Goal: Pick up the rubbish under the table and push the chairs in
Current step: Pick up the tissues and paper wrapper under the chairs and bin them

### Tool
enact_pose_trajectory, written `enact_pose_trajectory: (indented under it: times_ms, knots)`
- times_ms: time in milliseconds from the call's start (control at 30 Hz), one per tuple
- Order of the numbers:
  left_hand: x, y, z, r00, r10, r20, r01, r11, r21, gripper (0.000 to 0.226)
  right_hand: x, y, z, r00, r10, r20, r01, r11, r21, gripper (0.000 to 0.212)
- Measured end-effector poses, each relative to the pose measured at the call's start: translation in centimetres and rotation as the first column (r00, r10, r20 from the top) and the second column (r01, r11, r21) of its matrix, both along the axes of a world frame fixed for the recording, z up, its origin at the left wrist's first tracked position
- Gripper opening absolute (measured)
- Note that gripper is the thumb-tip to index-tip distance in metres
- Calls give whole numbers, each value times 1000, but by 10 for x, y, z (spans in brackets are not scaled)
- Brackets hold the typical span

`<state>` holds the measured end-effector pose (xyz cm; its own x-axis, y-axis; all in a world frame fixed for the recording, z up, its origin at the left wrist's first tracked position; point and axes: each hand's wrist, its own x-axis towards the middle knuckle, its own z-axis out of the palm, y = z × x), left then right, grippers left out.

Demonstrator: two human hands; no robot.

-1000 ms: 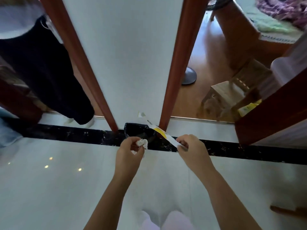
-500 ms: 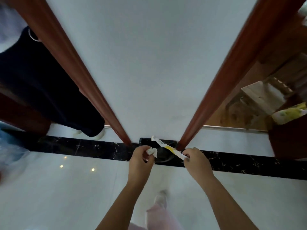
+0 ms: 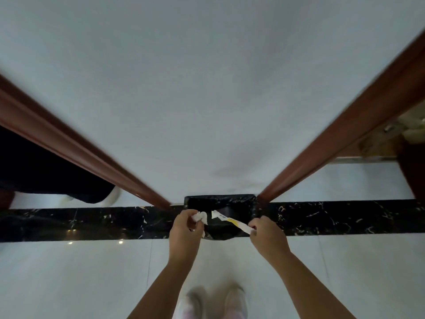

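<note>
Left grip (image 3: pixel 184 229) curled, pinching crumpled white tissue (image 3: pixel 199 217) above left edge of black-bagged rectangular bin (image 3: pixel 230 202). Right grip (image 3: pixel 268 236) pinching white-yellow paper strip (image 3: pixel 232 222), free end over bin mouth. Both nearer bin than half-second ago.

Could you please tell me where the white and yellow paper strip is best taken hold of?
Probably at its near end, pinched across the flat faces from the right, as the right hand does now. The strip is thin and long, and its torn free end then reaches out over the black-lined bin.
</note>
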<state>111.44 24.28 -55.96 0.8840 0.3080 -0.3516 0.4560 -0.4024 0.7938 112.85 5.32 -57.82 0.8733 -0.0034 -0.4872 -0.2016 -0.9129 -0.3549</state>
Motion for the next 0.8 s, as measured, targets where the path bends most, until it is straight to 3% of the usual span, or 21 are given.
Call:
enact_pose_trajectory:
  times_ms: [167,300,600,800]
  knots:
    - [3,4,-59,999,-10,-47,9,1000,-9,15,9,14,-64,999,-23,-32,24,999,27,24]
    - [10,4,-92,997,-30,-76,29,999,-14,14,17,16,-99,999,29,40,-32,997,74,40]
    - [28,-17,-126,983,-136,-122,139,990,15,16,-6,-12,-100,996,-58,63,54,996,64,47]
    - [40,-22,-133,952,-199,-233,219,974,59,49,-17,-15,-80,993,-93,75,86,992,92,45]
